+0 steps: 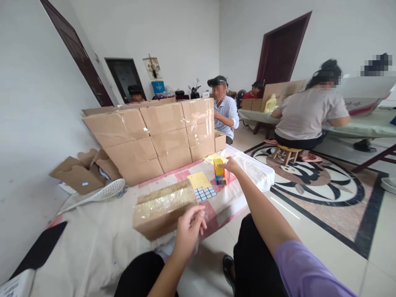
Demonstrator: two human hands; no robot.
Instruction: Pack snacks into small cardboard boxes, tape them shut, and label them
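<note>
My right hand [230,165] reaches out to a small yellow, orange and blue box [220,178] standing on the table. Its fingers are closed at the box's upper right edge, though the fingertips are too small to see clearly. Left of this box lies a yellow sheet [199,181], and just below the sheet is a blue-lined grid [206,194]. My left hand [191,222] hovers by the front edge of the table, fingers loosely bent and apart, with nothing in it. Close to it sits a long taped cardboard box [165,208].
A wall of taped cardboard boxes [167,140] stands along the table's back. To the left are an open carton [78,175] and a white slotted ladle [107,192]. One person [227,111] sits beyond the boxes; another [312,103] sits on a wooden stool [286,153] at the right.
</note>
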